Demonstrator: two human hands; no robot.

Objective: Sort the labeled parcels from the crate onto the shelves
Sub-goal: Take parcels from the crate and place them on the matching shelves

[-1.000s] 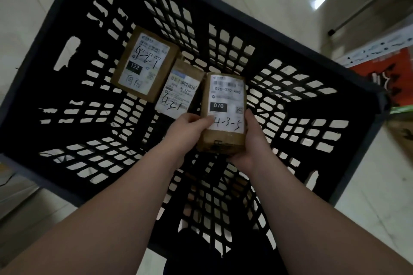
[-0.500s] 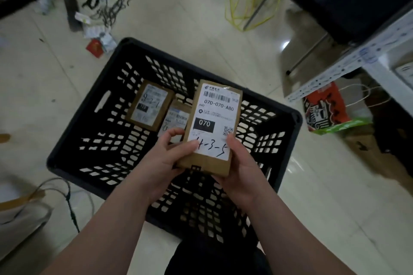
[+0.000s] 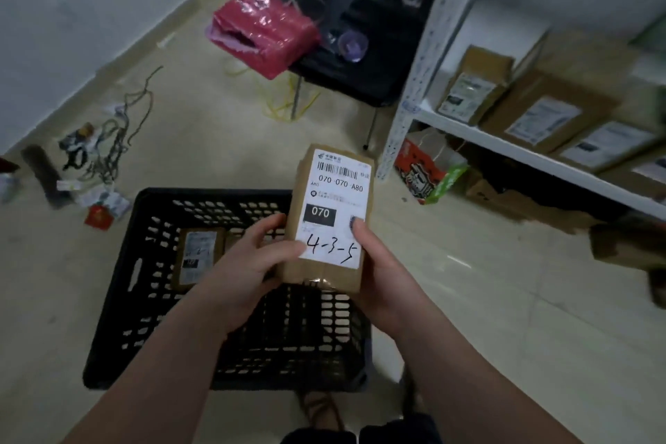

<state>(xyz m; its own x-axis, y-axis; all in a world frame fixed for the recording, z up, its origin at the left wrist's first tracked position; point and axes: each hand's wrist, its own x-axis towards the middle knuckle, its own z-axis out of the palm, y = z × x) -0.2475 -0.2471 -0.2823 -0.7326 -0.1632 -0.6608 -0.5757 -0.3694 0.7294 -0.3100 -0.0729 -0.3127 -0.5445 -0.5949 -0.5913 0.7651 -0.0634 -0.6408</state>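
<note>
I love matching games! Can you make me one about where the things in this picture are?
Things:
1. parcel marked 4-3-5
2. black crate
3. pink bag
4. brown boxes

Places:
A. on the white shelf
B. held by the left hand and right hand
C. on the floor
D. on the dark table

Pairs: 1-B, 2-C, 3-D, 4-A
</note>
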